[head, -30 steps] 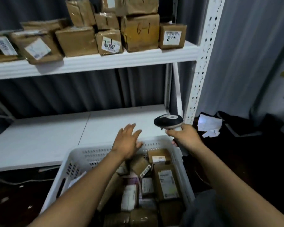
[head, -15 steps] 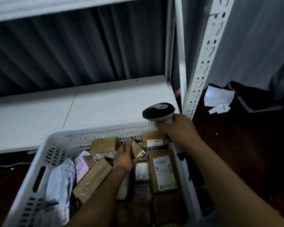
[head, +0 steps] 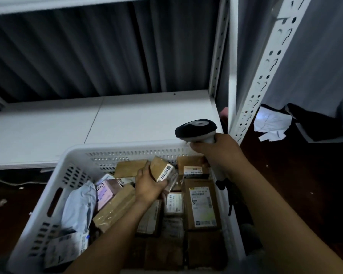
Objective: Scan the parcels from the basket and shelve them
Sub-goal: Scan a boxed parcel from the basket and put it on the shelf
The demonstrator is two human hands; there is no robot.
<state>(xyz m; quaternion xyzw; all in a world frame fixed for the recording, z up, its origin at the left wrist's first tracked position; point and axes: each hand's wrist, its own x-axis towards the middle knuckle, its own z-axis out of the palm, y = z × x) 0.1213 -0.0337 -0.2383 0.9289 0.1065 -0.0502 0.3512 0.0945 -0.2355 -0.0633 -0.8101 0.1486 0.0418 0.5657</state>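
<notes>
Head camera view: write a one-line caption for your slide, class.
Left hand grips a small brown parcel in the white basket; right hand holds a barcode scanner above its far rim.

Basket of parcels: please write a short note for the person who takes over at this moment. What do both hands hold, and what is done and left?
Left hand: grips a small brown parcel with a white label, over the far part of the basket.
Right hand: holds the scanner above the basket's far right corner.
Other parcels: many lie in the basket, among them a grey bag on the left.
Done: one parcel picked.
Left: scan it, put it on the white shelf behind the basket, then go on with the others.
</notes>
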